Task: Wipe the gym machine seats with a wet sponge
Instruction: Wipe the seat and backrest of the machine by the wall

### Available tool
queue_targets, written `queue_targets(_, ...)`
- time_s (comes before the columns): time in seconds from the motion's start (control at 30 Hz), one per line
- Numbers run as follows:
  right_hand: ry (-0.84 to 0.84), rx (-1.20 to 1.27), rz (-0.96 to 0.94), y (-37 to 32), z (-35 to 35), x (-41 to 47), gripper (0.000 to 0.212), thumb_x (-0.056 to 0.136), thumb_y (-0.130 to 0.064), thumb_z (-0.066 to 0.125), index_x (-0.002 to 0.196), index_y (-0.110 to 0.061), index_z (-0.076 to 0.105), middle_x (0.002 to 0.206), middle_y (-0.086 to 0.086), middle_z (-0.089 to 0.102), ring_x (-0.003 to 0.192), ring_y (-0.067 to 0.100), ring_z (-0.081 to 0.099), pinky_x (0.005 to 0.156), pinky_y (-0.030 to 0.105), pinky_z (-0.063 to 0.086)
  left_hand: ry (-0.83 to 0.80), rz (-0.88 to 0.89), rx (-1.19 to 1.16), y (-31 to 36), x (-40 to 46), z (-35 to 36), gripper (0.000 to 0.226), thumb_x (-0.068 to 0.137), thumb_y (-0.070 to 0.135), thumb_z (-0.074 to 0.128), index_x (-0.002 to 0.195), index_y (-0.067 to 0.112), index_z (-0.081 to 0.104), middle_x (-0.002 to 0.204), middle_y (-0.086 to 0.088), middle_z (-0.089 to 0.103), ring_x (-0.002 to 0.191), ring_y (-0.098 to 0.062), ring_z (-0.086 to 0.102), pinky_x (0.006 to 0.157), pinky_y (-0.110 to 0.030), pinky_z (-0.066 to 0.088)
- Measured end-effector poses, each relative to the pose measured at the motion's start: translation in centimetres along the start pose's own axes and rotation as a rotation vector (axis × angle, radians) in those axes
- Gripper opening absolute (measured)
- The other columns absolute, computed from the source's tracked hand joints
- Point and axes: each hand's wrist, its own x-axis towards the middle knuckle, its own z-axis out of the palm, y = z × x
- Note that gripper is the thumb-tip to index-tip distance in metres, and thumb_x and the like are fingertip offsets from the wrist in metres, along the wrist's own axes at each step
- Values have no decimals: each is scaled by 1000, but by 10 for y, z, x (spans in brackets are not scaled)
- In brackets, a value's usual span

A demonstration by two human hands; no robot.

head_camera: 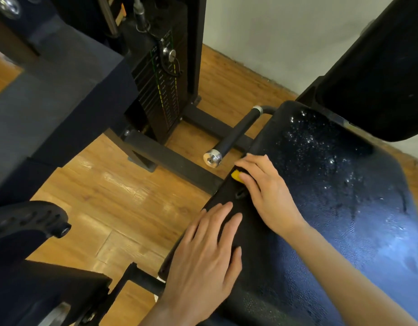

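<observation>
The right hand (264,191) curls its fingers over a yellow sponge (236,175) and presses it against the left edge of the black seat (332,208); only a small yellow corner of the sponge shows between the fingers, the remainder being covered by the hand. The left hand (208,255) lies flat with its fingers straight and slightly spread, holding nothing, palm down on the same left edge of the seat, nearer the camera than the right hand and just apart from it.

The seat pad is wet: droplets and bright streaks of water glisten across its far and right portions, beyond the right hand. Above the far end of the seat rises a black backrest pad (379,67), tilted, its lower edge overhanging the seat.

Just beside the seat's far left edge, a black handle bar (234,135) with a silver end cap projects outward, its cap close to the right hand's fingertips. Beyond the handle, further left of the seat, stands a black weight stack (163,85) with a silver selector pin and rows of coloured marks. Black frame rails run from the stack's foot toward the seat over a wooden floor (104,189). A pale wall (285,31) stands behind the seat.
</observation>
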Motion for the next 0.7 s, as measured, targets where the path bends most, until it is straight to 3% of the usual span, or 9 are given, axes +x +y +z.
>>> queue_targets(0.13,-95,-67,29,9,10,55,26,100,-17,49,120,-9,63,118,3,60,119,20,52,118,39,19,13,-3,44,6,27,4,52,97,37,40,142,14,48,145,-7,47,136,-22,44,113,-38,39)
queue_targets(0.23,15,3,36,14,0,15,29,100,-18,50,128,-14,58,130,-7,54,135,8,38,121,35,14,-10,-1,34,8,35,5,54,98,37,38,146,13,44,149,-7,43,141,-21,39,116,-37,36)
queue_targets(0.3,74,-27,47,11,-4,-14,33,99,-17,52,132,-14,56,137,-5,52,139,7,32,121,36,14,-25,-9,29,8,35,5,54,99,38,40,147,14,44,151,-7,42,143,-21,37,115,-37,38)
queue_targets(0.5,-27,-79,68,16,2,50,34,100,-19,50,132,-13,56,137,2,55,138,16,37,118,33,10,-21,11,62,8,37,8,55,99,39,36,148,15,44,154,-7,40,144,-20,36,116,-33,31)
queue_targets(0.7,208,-103,313,18,2,1,38,101,-23,47,138,-12,51,145,4,48,142,16,31,121,36,13,-39,-6,45,7,37,7,56,97,40,36,148,17,43,156,-5,38,146,-19,34,114,-35,38)
